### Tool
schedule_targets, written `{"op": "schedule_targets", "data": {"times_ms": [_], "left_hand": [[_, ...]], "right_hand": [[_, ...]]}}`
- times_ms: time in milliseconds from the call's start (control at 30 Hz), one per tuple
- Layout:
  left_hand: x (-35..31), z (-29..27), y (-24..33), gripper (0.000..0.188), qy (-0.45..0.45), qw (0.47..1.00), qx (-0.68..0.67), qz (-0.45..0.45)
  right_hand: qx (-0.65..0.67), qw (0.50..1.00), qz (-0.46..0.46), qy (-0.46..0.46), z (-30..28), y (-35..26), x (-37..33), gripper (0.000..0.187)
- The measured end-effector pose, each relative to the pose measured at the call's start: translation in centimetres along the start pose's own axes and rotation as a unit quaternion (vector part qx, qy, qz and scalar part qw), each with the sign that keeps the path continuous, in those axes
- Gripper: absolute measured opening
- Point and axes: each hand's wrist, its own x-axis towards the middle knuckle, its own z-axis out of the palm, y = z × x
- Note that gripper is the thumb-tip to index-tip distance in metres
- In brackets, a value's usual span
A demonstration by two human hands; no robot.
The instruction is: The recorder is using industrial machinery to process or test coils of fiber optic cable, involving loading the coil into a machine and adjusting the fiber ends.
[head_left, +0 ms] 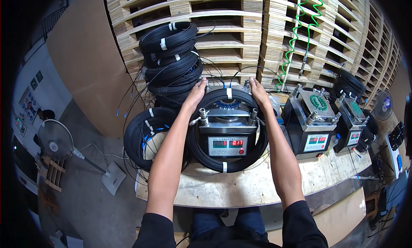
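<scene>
you're spreading your left hand and right hand around the cable coil, seemingly to reach the far posts, your grip too hidden to tell.

Stacked wooden pallets rise before you beyond a wooden table; to your left, a brown panel, white wall and pedestal fan flank gray floor.

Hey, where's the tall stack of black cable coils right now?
Left of centre in the head view, the stack of black cable coils stands before the wooden pallets, just beyond the left hand.
</scene>
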Motion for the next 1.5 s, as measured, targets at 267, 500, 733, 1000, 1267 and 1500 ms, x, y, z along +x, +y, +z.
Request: {"op": "schedule_targets", "data": {"times_ms": [267, 500, 733, 1000, 1267, 1500], "left_hand": [[2.3, -2.1, -3.2, 0.084, 0.040, 0.997, 0.055, -0.031], [2.1, -1.3, -2.6, 0.086, 0.009, 0.999, 0.020, -0.025], [1.7, -1.3, -2.4, 0.075, 0.017, 1.000, 0.013, -0.020], [2.3, -1.5, -3.2, 0.077, 0.049, 0.998, 0.035, -0.023], [2.1, -1.4, -2.7, 0.085, 0.010, 1.000, 0.012, -0.019], [2.3, -2.0, -2.9, 0.085, -0.017, 0.999, -0.005, -0.027]], "right_hand": [[0.054, 0.998, 0.012, -0.034, 1.2, -2.5, -0.9, 0.076], [0.049, 0.999, 0.006, -0.008, 0.5, -1.9, -0.6, 0.073], [-0.010, 1.000, 0.018, -0.017, 0.1, -2.7, -1.3, 0.067], [0.031, 0.999, 0.002, -0.024, 0.7, -2.0, -0.7, 0.068], [-0.016, 1.000, 0.003, -0.009, 0.4, -1.7, -0.6, 0.065], [-0.023, 0.999, 0.016, -0.021, 0.6, -1.9, -0.3, 0.064]]}}
